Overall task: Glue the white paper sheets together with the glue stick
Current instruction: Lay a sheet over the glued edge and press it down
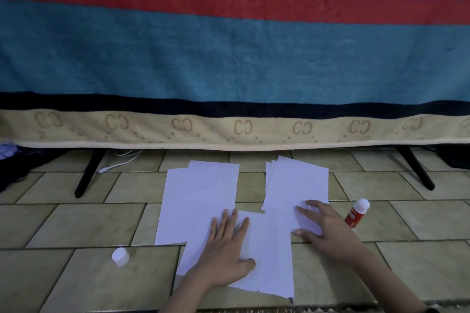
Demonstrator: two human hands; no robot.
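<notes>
Head view: two flat hands, left hand and right hand, press three paper piles.

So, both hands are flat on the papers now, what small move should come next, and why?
Probably the right hand should lift off the right paper stack and reach for the glue stick lying just beside it. Its white cap already lies apart on the tiled floor, and the left hand presses the near sheet flat.

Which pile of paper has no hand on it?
The far left pile. The left hand presses the near sheet; the right hand rests on the right pile.
</notes>
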